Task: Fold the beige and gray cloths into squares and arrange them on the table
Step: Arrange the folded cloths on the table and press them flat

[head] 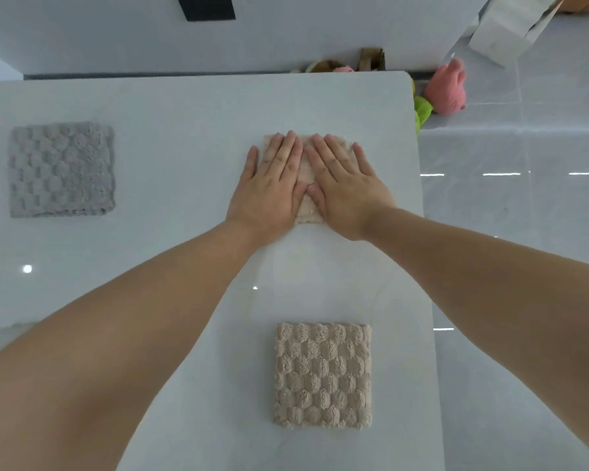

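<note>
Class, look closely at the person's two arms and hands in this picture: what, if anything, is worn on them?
Nothing is worn. The left hand and right hand are bare: no gloves, rings, watch or bracelets show. Both forearms are uncovered to the edge of the picture, with no sleeve in view. The fingernails look short and unpainted.

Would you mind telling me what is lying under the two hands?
A folded beige cloth lies under the left hand and right hand, flat on the white table. Most of its surface is covered.
</note>
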